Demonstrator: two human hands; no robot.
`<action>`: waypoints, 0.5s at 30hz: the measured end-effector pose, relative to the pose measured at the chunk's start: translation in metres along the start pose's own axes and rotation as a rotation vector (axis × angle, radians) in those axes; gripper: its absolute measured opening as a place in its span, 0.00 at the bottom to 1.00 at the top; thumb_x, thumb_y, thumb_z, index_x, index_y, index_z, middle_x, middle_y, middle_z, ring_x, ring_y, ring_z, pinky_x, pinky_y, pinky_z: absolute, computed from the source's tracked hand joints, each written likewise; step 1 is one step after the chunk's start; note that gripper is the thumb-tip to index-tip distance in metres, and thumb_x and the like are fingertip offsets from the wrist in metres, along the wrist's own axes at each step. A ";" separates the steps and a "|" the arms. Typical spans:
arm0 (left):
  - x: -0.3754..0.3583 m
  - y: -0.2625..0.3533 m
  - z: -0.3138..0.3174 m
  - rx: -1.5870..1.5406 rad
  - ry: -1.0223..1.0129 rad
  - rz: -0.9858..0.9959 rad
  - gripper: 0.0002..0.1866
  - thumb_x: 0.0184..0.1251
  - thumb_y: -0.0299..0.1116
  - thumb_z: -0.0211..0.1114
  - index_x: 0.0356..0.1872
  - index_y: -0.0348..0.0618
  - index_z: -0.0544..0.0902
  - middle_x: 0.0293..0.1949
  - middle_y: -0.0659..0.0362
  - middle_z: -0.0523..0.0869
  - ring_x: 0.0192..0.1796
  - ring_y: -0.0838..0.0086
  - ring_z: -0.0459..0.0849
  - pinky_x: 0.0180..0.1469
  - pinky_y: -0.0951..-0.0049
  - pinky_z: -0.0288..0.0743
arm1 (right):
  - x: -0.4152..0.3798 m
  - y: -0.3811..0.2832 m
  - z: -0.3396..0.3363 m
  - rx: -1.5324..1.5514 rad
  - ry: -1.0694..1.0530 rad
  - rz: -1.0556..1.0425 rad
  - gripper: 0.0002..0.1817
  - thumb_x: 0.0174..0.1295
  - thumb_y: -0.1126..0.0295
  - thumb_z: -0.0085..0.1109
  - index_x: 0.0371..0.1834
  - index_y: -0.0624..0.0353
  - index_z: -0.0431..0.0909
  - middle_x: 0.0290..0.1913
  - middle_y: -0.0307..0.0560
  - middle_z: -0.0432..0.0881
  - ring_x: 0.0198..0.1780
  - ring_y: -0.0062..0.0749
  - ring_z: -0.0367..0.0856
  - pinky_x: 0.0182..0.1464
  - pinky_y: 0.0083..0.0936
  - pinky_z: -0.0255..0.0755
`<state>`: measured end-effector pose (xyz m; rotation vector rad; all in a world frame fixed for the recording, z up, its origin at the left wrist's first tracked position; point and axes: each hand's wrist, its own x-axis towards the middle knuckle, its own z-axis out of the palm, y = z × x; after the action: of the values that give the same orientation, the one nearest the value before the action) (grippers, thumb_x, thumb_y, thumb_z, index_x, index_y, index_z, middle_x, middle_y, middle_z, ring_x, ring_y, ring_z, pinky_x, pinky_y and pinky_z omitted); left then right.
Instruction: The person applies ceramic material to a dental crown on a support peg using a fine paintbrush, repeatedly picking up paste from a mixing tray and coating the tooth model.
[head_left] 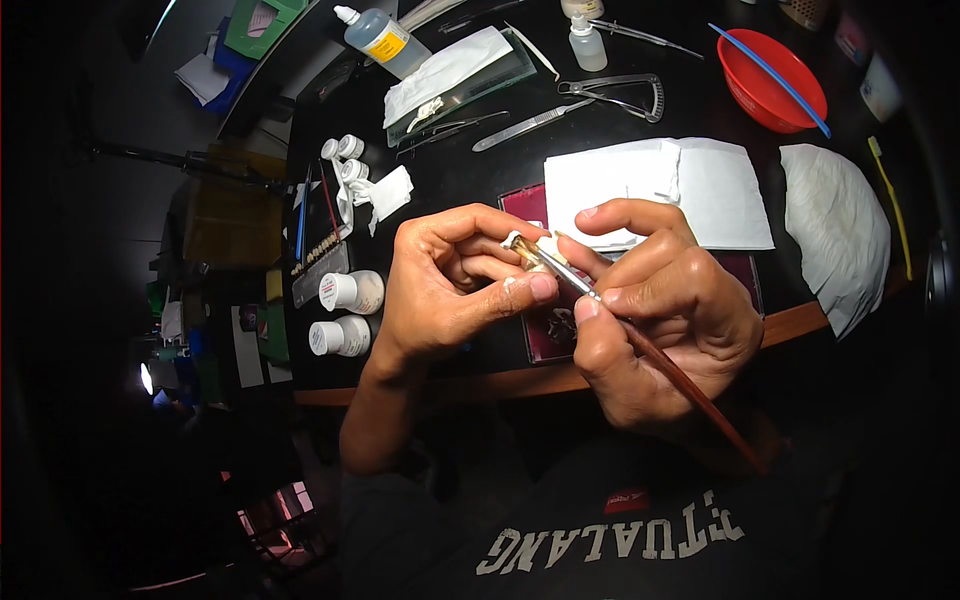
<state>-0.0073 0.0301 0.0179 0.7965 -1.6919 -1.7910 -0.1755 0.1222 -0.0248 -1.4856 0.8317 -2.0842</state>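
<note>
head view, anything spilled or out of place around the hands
No clear spill shows. A whitish smear marks the thumb of the left hand, perhaps work material on the skin, and a crumpled white tissue lies beside the small jars, which looks untidy rather than wrong.

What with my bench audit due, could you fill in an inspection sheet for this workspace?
Surface: black tabletop, brown front edge.
Job's things: brush, its tip at a small pale piece; contact unclear.
Clutter: crumpled tissue beside small jars; red bowl with a blue stick across it.
Hands: left hand holds the pale piece; right hand grips the brush.
Cables: nothing seen.
Surroundings: dim; bright light at far left.
</note>
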 end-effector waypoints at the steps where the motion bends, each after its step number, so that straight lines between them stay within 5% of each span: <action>1: 0.000 0.000 0.000 0.000 -0.002 0.000 0.16 0.58 0.19 0.75 0.46 0.25 0.82 0.38 0.47 0.89 0.39 0.74 0.91 0.41 0.82 0.85 | 0.000 0.000 0.000 0.000 0.000 -0.002 0.11 0.54 0.89 0.56 0.36 0.62 0.73 0.30 0.47 0.79 0.55 0.47 0.79 0.56 0.38 0.86; 15: 0.000 0.001 0.001 -0.002 -0.003 0.004 0.16 0.58 0.18 0.75 0.46 0.24 0.82 0.38 0.47 0.89 0.39 0.73 0.91 0.41 0.81 0.85 | -0.001 0.004 0.001 0.019 0.018 -0.039 0.11 0.53 0.90 0.55 0.37 0.63 0.73 0.30 0.47 0.79 0.54 0.48 0.79 0.55 0.37 0.86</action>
<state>-0.0075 0.0307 0.0192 0.7897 -1.6925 -1.7918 -0.1740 0.1197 -0.0284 -1.4868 0.7936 -2.1303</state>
